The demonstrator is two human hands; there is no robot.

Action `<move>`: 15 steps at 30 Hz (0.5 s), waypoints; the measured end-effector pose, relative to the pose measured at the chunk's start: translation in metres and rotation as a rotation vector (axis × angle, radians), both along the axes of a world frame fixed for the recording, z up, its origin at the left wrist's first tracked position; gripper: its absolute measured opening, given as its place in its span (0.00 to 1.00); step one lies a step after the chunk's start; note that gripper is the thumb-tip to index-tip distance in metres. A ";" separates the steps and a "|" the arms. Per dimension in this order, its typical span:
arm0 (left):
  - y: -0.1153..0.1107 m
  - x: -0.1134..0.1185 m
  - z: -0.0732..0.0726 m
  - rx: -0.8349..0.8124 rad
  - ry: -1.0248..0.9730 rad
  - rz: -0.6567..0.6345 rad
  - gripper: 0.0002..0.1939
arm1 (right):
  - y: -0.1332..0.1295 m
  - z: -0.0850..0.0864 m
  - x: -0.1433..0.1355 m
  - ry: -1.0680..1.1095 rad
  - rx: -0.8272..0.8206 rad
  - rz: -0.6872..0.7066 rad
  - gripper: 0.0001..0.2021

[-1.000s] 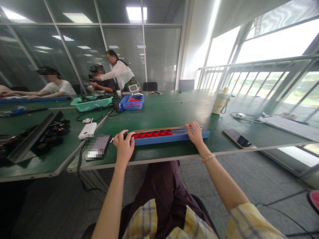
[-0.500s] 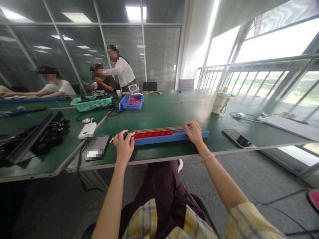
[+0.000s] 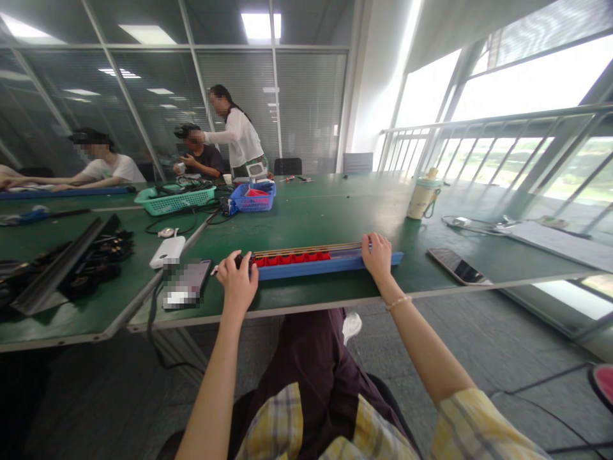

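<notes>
A long blue channel (image 3: 316, 266) lies on the green table near its front edge. Red pieces (image 3: 292, 258) sit in a row inside its left and middle part, and thin yellowish rods (image 3: 311, 249) run lengthwise along the back. My left hand (image 3: 237, 278) is curled around the left end of the channel, its fingertips on a small dark part there. Further along, my right hand (image 3: 378, 254) grips the channel near its right end, fingers bent over the far side around the rod ends.
Phones (image 3: 189, 282) (image 3: 457, 266) lie on both sides, with a white device (image 3: 167, 252) at left. Behind are a green basket (image 3: 177, 200), a blue basket (image 3: 253, 199) and a bottle (image 3: 423, 197). Black parts (image 3: 90, 255) cover the left table. Several people are at the back.
My right hand has slid slightly to the right along the channel. My left hand's fingers have shifted a little. In the back, the standing person has straightened slightly and the seated person's hand has lowered.
</notes>
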State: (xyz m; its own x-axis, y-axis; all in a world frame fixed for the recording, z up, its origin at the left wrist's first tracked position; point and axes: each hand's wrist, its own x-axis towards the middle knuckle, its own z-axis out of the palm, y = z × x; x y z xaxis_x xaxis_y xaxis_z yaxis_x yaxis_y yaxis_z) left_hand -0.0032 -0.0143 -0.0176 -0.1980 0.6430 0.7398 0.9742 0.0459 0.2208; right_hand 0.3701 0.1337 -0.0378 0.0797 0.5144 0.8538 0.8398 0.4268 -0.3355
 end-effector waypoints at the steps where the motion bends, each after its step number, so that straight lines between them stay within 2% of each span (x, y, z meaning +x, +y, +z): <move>1: 0.000 0.000 0.000 0.000 0.002 0.001 0.22 | 0.000 -0.001 0.001 0.018 0.003 -0.046 0.14; 5: 0.001 -0.001 -0.001 -0.010 -0.002 -0.007 0.22 | 0.000 -0.002 0.000 0.005 -0.044 -0.115 0.16; 10: 0.000 0.001 -0.001 -0.032 0.009 -0.003 0.22 | -0.002 0.000 -0.003 -0.128 -0.148 -0.042 0.18; 15: -0.001 0.001 0.000 -0.047 0.002 0.017 0.22 | -0.007 0.005 -0.004 -0.219 -0.212 -0.031 0.20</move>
State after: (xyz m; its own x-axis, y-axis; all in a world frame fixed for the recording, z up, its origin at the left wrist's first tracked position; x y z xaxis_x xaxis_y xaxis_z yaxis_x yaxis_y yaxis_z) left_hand -0.0018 -0.0149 -0.0180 -0.2080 0.6733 0.7095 0.9736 0.0729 0.2162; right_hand 0.3664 0.1267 -0.0325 -0.0755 0.6830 0.7265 0.9136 0.3394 -0.2241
